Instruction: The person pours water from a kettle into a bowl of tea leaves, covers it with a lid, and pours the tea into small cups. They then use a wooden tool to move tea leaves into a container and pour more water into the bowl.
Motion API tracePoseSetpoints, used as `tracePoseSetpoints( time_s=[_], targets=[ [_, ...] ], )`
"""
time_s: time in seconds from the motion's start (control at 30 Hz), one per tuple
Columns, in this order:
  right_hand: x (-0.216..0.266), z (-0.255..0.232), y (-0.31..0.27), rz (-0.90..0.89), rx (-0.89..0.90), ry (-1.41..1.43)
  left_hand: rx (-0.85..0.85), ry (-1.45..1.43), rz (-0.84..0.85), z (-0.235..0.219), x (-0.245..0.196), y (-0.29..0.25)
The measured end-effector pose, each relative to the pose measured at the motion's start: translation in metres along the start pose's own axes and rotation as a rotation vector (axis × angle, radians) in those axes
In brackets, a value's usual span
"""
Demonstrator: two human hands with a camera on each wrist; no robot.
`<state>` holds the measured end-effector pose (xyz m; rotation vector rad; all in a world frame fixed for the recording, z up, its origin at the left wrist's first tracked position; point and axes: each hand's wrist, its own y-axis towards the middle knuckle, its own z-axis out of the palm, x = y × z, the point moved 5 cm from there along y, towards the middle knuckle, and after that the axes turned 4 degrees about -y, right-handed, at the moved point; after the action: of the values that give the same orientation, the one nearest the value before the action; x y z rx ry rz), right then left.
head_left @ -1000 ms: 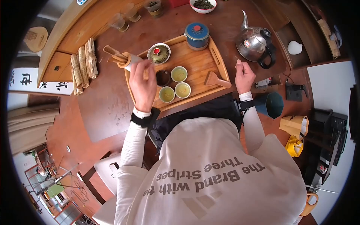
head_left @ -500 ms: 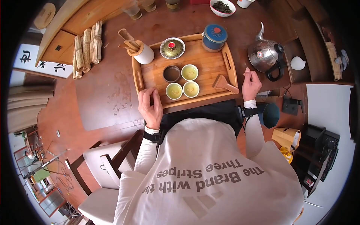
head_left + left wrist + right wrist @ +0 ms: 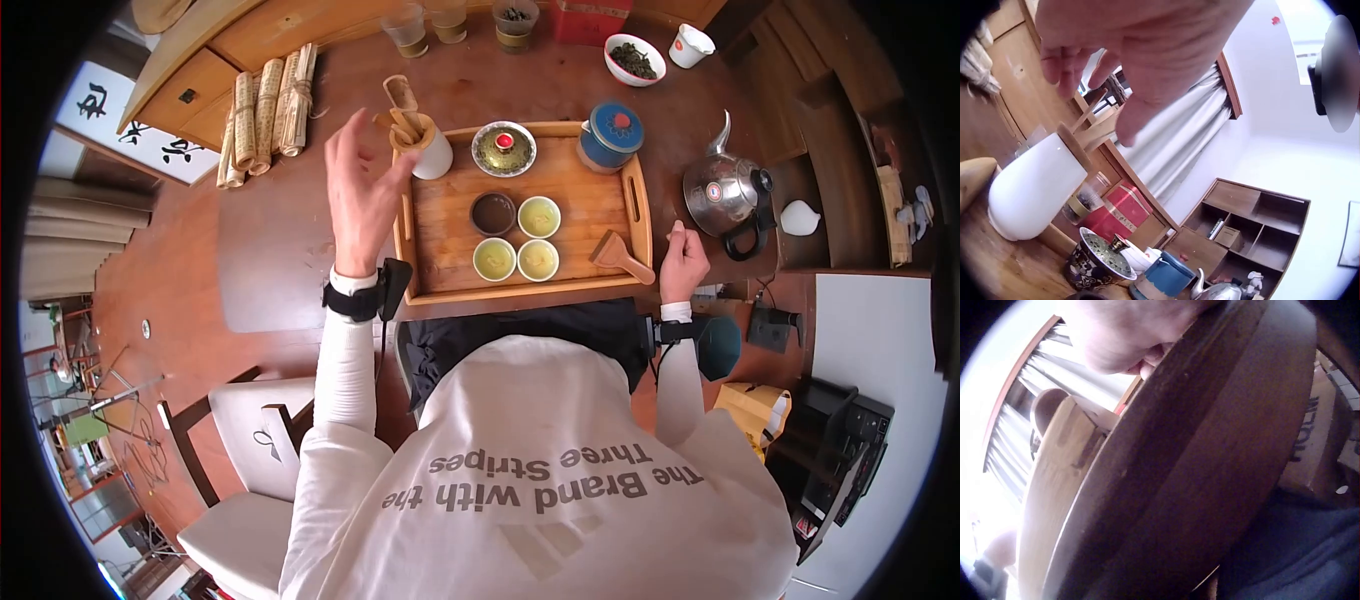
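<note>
Where your left hand (image 3: 362,200) hovers: open, beside the bamboo tea tools (image 3: 402,96); apparently reaching.
White holder (image 3: 435,158): upright, back-left corner of the tray (image 3: 520,293).
Your right hand (image 3: 684,264): curled, seemingly empty, by the table edge (image 3: 1147,444).
Tool handle: pinch lightly, if taking one.

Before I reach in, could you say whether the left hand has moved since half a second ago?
Yes: against the tray, the left hand has gone forward, from the near left corner to beside the white holder.

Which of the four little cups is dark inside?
The dark cup is the back-left one of the four, nearest the white holder with wooden tools. The other three cups look yellow-green inside.
</note>
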<state>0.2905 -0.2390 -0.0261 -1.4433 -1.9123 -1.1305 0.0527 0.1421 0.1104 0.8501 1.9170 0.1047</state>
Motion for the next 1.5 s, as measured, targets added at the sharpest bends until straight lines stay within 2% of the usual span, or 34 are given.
tracePoseSetpoints(
  time_s=[0.07,0.13,0.17,0.23,0.4,0.47,0.6,0.67,0.8,0.9,1.0,1.1,1.2,1.27,1.33,1.37,1.4,1.43,1.47,1.5],
  targets=[
    [0.0,0.0,0.0,-0.01,-0.023,-0.006,0.017,0.004,-0.016,0.009,0.006,0.008],
    [-0.002,0.0,0.0,0.002,-0.016,0.004,0.099,-0.04,-0.196,0.017,0.013,0.013],
    [-0.002,0.0,0.001,0.009,0.001,0.008,0.046,-0.152,-0.202,0.021,0.022,0.015],
    [-0.003,0.0,0.001,0.004,0.012,0.022,0.03,-0.199,-0.168,0.022,0.035,0.018],
    [0.0,-0.001,0.0,-0.008,-0.007,0.035,-0.002,-0.26,-0.141,0.017,0.022,0.023],
    [0.0,-0.001,0.001,-0.001,-0.003,0.036,0.039,-0.354,-0.145,0.02,0.023,0.026],
    [-0.002,-0.001,0.001,-0.011,-0.011,0.046,0.056,-0.33,-0.159,0.017,0.013,0.027],
    [-0.001,-0.001,0.0,-0.019,-0.014,0.068,-0.018,-0.506,-0.17,0.015,0.012,0.029],
    [0.0,-0.001,0.0,-0.01,-0.008,0.063,-0.035,-0.441,-0.126,0.004,0.017,0.038],
    [0.0,-0.002,0.0,-0.007,-0.008,0.066,0.007,-0.392,-0.159,0.005,0.017,0.041],
    [-0.002,-0.002,0.0,-0.002,-0.017,0.072,-0.042,-0.445,-0.205,0.006,0.014,0.039],
    [-0.002,-0.002,0.0,0.0,-0.016,0.066,-0.004,-0.3,-0.164,0.004,0.017,0.039],
    [0.0,-0.003,0.0,0.002,-0.008,0.065,0.028,-0.188,-0.088,0.003,0.008,0.042],
    [0.003,-0.003,-0.001,0.006,-0.005,0.069,-0.031,0.029,0.087,-0.005,-0.013,0.044],
    [0.005,-0.003,-0.001,0.029,-0.004,0.074,-0.133,0.037,0.222,-0.019,-0.031,0.046],
    [0.003,-0.004,0.0,0.031,-0.017,0.073,-0.199,0.08,0.346,-0.032,-0.053,0.045],
    [0.001,-0.003,0.0,0.028,-0.002,0.071,-0.249,0.051,0.33,-0.047,-0.066,0.042],
    [0.0,-0.004,0.0,0.024,0.015,0.068,-0.321,0.022,0.42,-0.061,-0.089,0.036],
    [0.0,-0.006,0.001,0.024,0.006,0.064,-0.416,0.2,0.572,-0.078,-0.105,0.03],
    [-0.001,-0.007,0.002,0.036,0.023,0.09,-0.465,0.228,0.688,-0.093,-0.117,0.023]
  ],
)
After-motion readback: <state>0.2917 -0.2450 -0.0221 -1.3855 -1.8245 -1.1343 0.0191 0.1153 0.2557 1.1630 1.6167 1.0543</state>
